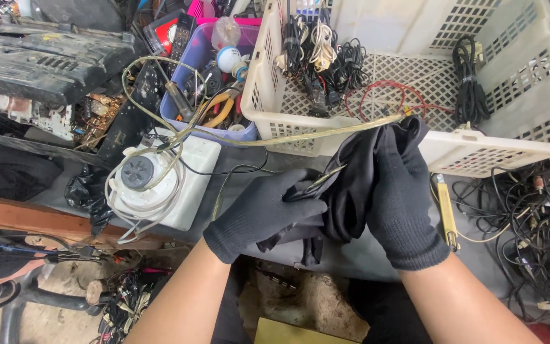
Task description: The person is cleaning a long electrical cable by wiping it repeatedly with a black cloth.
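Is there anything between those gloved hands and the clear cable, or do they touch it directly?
A black cloth lies between: both the left hand and right hand hold it wrapped around the cable.

Left hand [259,213] and right hand [402,197]: both wear black knit gloves. The cloth [351,185] held between them is black, without pattern. The cable [300,135] running through the cloth is translucent yellowish-gold. The large basket [542,102] is cream-white with a lattice pattern of square openings; the cord bundles [469,83] inside are black, one is white, and one wire loop [386,95] is red. The small bin [195,60] is lavender-blue; the bin behind it is pink. The appliance [160,185] is white with a dark grey round cap. The surface [268,159] is grey. The tool [447,213] beside the right hand is yellow. The casing [39,60] at upper left is black.
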